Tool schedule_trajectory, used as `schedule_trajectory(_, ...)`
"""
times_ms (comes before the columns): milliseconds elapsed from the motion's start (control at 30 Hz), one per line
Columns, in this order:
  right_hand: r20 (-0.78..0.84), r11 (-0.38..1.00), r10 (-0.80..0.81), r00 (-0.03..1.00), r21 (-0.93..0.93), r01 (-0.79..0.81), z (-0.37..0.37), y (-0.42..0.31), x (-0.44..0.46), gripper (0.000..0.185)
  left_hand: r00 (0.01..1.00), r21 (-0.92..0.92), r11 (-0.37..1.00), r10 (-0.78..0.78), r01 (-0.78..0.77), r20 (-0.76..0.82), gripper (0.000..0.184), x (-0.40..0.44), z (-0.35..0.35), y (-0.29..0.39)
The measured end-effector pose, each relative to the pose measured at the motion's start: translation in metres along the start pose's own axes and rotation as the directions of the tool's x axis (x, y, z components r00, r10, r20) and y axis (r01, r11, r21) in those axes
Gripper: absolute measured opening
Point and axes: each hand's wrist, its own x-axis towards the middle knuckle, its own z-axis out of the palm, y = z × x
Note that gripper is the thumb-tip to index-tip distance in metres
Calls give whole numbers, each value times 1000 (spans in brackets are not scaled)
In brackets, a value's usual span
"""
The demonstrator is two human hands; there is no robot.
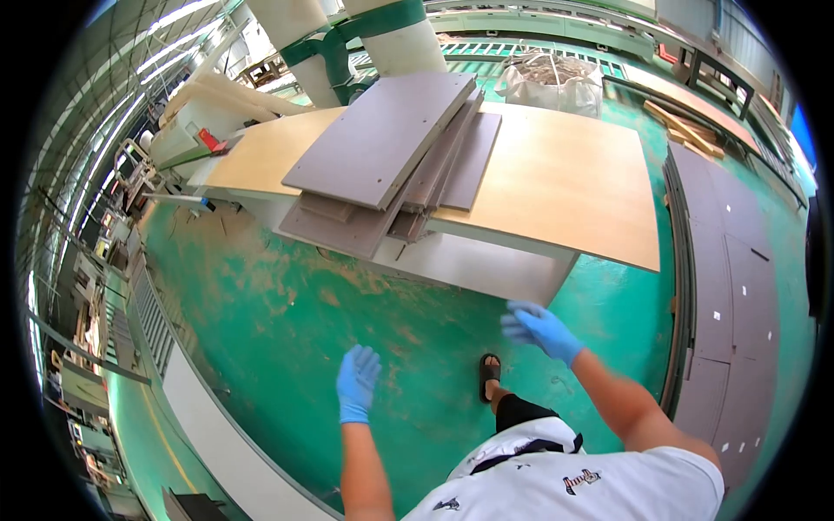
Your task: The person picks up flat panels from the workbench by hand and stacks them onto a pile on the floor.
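Observation:
My left hand [357, 383], in a blue glove, is held out over the green floor with its fingers stretched and nothing in it. To the right, my right hand [542, 332] in a matching glove reaches forward, fingers extended and slightly blurred, also holding nothing. It appears just in front of the white underside of a worktable, apart from it as far as I can tell. On the light wood tabletop [565, 165] lies an uneven pile of purple-grey boards; the top board [382, 139] has small holes near its edges. Neither hand touches the boards.
A tall stack of grey panels [725, 286] with small white labels stands on the right. A long white-topped conveyor edge [213, 425] runs along the left. Behind the table are a white sack of scrap [552, 82] and large dust-collector bags [391, 43]. Sawdust marks the floor.

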Motion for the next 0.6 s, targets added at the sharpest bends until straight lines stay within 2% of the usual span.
schedule_trajectory(67,100,996,-76,992,53,71,28,-48,55,54,984,25,984,178,-178,19,63,28,10,54)
schedule_trajectory(100,102,994,-95,990,68,88,37,-65,82,54,981,40,981,191,-192,30,63,45,11,79)
schedule_trajectory(167,127,978,-143,982,168,120,55,-95,131,57,950,87,952,301,-294,-82,62,72,11,128)
schedule_trajectory(333,93,925,-184,978,354,140,90,-166,222,56,893,181,889,441,-420,-93,63,144,35,247)
schedule_trajectory(400,155,890,-228,961,433,141,100,-186,247,52,835,293,822,538,-489,-115,61,172,51,282)
schedule_trajectory(433,67,911,-175,982,389,136,110,-194,255,50,840,285,828,530,-483,-115,61,185,59,297)
schedule_trajectory(500,50,935,-134,990,336,110,117,-200,274,53,834,434,759,551,-486,-29,59,213,76,325)
schedule_trajectory(533,38,952,-100,994,294,85,121,-199,286,56,839,423,767,543,-482,-31,59,237,75,336)
schedule_trajectory(600,-54,970,-67,996,232,78,127,-203,301,63,853,439,748,515,-497,86,56,286,77,357)
